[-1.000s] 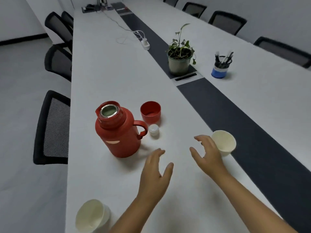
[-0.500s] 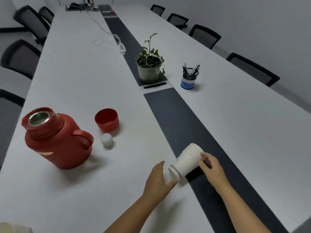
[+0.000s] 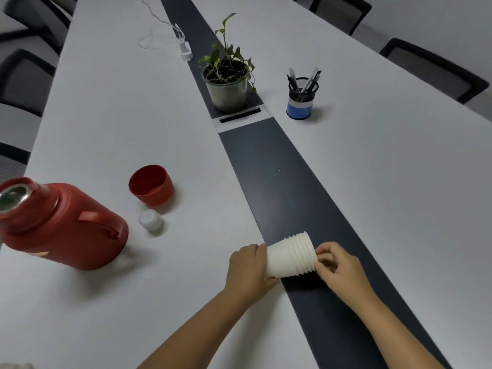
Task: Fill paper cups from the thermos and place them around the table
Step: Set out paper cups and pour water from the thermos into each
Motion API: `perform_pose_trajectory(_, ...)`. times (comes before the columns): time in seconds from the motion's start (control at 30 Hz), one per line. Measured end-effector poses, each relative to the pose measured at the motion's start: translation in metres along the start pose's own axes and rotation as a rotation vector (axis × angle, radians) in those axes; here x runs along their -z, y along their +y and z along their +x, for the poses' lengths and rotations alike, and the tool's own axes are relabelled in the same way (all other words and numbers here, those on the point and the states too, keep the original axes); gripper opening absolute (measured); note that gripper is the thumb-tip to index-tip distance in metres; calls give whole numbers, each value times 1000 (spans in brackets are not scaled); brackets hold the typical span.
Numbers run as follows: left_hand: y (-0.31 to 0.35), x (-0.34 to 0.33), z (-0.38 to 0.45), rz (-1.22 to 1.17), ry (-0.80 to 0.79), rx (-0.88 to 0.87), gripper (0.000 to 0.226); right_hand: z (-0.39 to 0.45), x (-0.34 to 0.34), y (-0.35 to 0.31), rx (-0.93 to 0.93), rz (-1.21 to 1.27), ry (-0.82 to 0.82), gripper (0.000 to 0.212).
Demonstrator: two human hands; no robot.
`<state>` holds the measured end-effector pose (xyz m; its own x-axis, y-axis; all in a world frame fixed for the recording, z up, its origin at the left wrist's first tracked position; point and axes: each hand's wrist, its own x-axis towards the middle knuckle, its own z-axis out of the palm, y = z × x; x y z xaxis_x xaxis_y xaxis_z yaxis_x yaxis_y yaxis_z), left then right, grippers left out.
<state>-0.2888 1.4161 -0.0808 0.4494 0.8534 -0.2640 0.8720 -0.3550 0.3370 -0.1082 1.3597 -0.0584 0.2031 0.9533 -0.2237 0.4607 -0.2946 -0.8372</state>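
A stack of white paper cups (image 3: 291,255) lies on its side over the edge of the table's dark centre strip. My left hand (image 3: 249,269) grips its bottom end. My right hand (image 3: 336,265) has its fingertips pinched on the rims at the open end. The red thermos (image 3: 64,227) stands at the left with its mouth uncovered. Its red cup lid (image 3: 151,185) and white stopper (image 3: 151,220) rest on the table to its right.
A potted plant (image 3: 226,75) sits on the dark strip (image 3: 282,171) farther away, beside a blue pen holder (image 3: 302,98). A white power strip (image 3: 185,49) with a cable lies beyond. Black chairs (image 3: 431,67) line both long sides of the white table (image 3: 386,166).
The view swung right, away from the single cups by the thermos. Both hands reached the lying cup stack and closed on it, the left at its base, the right at its rims.
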Motion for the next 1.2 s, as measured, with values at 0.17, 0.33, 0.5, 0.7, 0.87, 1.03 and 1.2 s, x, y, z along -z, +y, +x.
perform_pose_trajectory(0.17, -9, -2, -10, -215, 145, 75, 52, -6, -3, -22, 183, -83, 5, 22)
perform_pose_trajectory(0.33, -14, -9, -26, -347, 154, 89, 52, -21, -10, -38, 358, -241, 164, 19)
perform_pose_trajectory(0.5, -20, -11, -43, -457, 235, 124, 47, -33, -3, -38, 351, -293, 307, 25)
perform_pose_trajectory(0.7, -19, -13, -53, -557, 316, 194, 51, -36, -7, -30, 145, -34, 338, 29)
perform_pose_trajectory(0.87, -9, -7, -32, -730, 330, 264, 48, -30, 1, -30, 205, -10, 431, 26)
perform_pose_trajectory(1.03, 2, -21, -22, -862, 299, 311, 56, -35, 7, -43, 335, -19, 556, 20)
perform_pose_trajectory(1.2, 3, -29, -27, -869, 275, 308, 63, -40, 3, -39, 368, -75, 589, 27)
